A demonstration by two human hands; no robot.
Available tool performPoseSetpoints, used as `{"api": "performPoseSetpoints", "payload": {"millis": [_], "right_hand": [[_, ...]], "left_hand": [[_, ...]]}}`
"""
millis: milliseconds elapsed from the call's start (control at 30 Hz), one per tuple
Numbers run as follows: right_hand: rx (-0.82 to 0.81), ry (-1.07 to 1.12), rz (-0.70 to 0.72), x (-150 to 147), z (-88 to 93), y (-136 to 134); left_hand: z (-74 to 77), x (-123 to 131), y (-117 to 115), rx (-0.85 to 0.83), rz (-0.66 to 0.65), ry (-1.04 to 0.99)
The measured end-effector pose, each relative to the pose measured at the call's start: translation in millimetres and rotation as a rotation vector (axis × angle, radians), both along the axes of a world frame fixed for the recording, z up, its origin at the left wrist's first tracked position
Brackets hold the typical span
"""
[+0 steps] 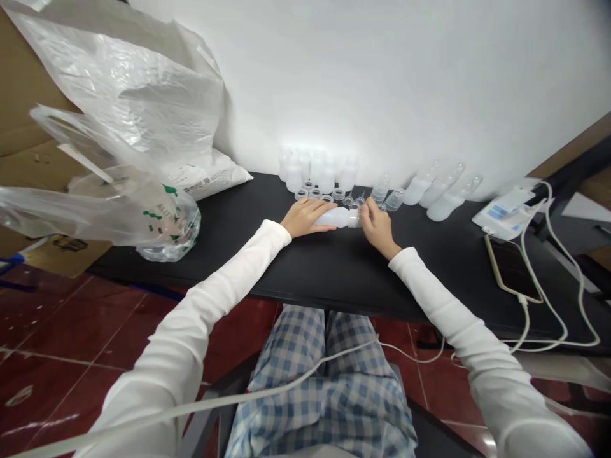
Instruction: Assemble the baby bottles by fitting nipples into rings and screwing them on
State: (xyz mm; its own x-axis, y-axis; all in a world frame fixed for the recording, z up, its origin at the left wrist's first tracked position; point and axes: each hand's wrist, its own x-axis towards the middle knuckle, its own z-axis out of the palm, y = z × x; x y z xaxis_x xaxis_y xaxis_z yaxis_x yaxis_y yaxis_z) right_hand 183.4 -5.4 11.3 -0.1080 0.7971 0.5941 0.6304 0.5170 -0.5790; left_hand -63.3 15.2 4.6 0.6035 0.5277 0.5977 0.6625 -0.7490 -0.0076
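Observation:
A translucent white plastic bottle (337,217) lies sideways between my two hands, just above or on the black table. My left hand (307,217) is closed around its body, fingers stretched along it. My right hand (377,226) grips the other end with curled fingers, where a clear cap (354,218) shows. Behind my hands stand several white open bottles (327,175) by the wall. In front of them lie several clear rings (338,194) and pointed clear tips (349,199). Loose clear caps (394,200) sit beyond my right hand.
Several capped bottles (449,198) lean at the right by the wall. Further right are a white box (506,213), a phone (513,267) and looping white cables (568,254). A clear plastic bag (167,222) and a large white sack (143,83) stand left.

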Motion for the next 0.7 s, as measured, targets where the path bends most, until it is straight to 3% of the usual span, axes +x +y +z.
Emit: {"api": "performPoseSetpoints", "payload": {"millis": [200, 267, 367, 433, 600, 700], "right_hand": [[-0.475, 0.507, 0.139, -8, -2.5, 1], [-0.539, 0.596, 0.182, -11, -2.6, -1], [-0.441, 0.569, 0.265, -16, -6.2, -3], [-0.348, 0.477, 0.277, -20, -10.6, -2], [-0.122, 0.358, 0.224, -17, -13.2, 1], [0.043, 0.324, 0.1, -2, -5.3, 6]], "left_hand": [[4.5, 2, -2, -0.009, 0.008, 0.02], [5.5, 2, -2, -0.02, 0.032, -0.017], [5.3, 1, -2, -0.064, 0.045, -0.129], [4.4, 1, -3, -0.123, -0.014, -0.187], [2.9, 6, -7, -0.274, -0.202, -0.15], [3.9, 8, -9, -0.292, -0.238, -0.098]]}}
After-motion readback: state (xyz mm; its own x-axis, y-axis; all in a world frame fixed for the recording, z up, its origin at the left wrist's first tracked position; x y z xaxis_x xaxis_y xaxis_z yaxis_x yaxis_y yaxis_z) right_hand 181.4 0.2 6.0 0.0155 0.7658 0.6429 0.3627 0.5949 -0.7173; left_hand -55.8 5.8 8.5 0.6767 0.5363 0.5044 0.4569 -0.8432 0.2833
